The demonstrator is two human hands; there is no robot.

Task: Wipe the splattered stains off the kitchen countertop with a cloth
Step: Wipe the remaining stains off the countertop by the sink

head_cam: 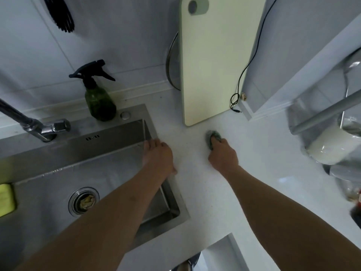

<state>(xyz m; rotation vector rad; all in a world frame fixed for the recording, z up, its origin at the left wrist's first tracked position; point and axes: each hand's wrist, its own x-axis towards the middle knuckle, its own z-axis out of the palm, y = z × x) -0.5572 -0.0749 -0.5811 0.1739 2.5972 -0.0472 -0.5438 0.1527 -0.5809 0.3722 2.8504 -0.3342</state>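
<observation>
Seen from above: the right hand (222,153) presses a small grey cloth (213,138) onto the white bench (244,173), just in front of a pale cutting board (214,65) leaning on the wall. Its fingers curl around the bunched cloth. The left hand (158,155) rests flat, fingers together, on the rim of the steel sink (109,153). No stains are clearly visible. Wiping well likely means steady downward pressure, overlapping strokes, and keeping the left hand braced.

Dim, bluish light; edges warped, right side perhaps motion-blurred.
</observation>
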